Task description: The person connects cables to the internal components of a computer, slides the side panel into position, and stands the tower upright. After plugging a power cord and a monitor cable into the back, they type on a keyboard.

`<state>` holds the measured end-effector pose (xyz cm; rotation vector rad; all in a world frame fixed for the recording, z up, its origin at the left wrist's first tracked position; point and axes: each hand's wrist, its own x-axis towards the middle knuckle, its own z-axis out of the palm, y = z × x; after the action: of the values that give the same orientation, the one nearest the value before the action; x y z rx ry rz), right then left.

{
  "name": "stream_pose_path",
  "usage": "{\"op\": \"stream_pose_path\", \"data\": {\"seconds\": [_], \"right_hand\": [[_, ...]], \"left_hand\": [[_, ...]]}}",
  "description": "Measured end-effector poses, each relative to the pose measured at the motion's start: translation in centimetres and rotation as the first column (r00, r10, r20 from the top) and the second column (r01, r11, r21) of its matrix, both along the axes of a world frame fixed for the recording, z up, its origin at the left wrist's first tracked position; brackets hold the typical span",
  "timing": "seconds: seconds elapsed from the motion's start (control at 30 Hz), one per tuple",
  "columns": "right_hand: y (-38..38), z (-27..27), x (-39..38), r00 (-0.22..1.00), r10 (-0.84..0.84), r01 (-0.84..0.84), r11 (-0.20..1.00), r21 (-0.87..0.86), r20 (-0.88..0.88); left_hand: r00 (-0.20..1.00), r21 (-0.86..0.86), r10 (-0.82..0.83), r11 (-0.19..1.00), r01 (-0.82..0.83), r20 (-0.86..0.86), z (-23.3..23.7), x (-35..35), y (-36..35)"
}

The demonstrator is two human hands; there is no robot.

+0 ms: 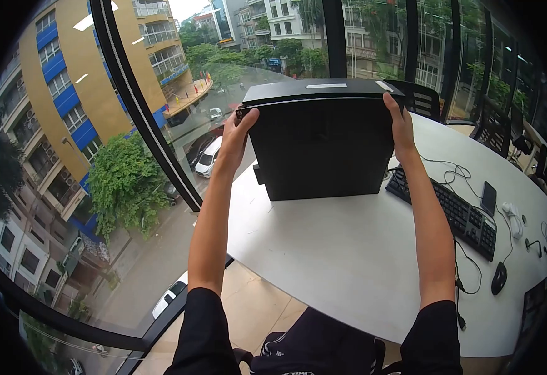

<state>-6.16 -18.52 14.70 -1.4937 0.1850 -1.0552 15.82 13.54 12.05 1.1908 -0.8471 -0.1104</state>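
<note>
A black desktop computer case point(323, 147) stands upright on the white table point(323, 244), its broad flat side toward me. My left hand point(238, 134) grips its upper left corner, thumb on the near side and the other fingers mostly hidden behind. At the upper right corner my right hand point(401, 125) is closed in the same way, thumb up near the top edge. Pale label strips lie on the top face of the case. A small dark part juts out low on its left side.
Right of the case lie a black keyboard point(448, 209), a phone point(488, 198), a mouse point(499, 278) and loose cables point(467, 275). Black mesh chairs point(493, 128) stand beyond the table. Tall windows with dark frames point(142, 112) rise at the left and behind.
</note>
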Motion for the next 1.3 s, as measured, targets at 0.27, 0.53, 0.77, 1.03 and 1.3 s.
{"op": "stream_pose_path", "data": {"seconds": [0.27, 0.53, 0.77, 1.03, 1.3], "right_hand": [[-0.5, -0.4, 0.4, 0.999, 0.045, -0.044, 0.998, -0.046, 0.011], [0.0, -0.7, 1.5, 0.994, -0.053, 0.065, 0.99, -0.123, 0.097], [-1.1, -1.6, 2.0, 0.99, 0.057, -0.044, 0.994, -0.1, 0.129], [0.2, -0.8, -0.8, 1.0, -0.001, 0.003, 0.997, -0.082, 0.027], [-1.0, -0.7, 2.5, 0.963, 0.208, -0.191, 0.975, -0.11, 0.17]], "left_hand": [[0.996, -0.032, 0.089, 0.996, -0.089, 0.018, -0.2, -0.8, -0.9], [0.999, -0.014, -0.038, 0.999, 0.038, 0.03, -0.3, 2.3, 0.4], [0.938, 0.121, 0.209, 0.961, -0.249, 0.277, 1.8, -2.1, -7.0], [0.968, 0.158, 0.174, 0.966, -0.203, 0.181, 2.3, -4.7, -9.5], [0.97, 0.093, 0.211, 0.975, -0.201, -0.116, 1.8, 0.9, -2.0]]}}
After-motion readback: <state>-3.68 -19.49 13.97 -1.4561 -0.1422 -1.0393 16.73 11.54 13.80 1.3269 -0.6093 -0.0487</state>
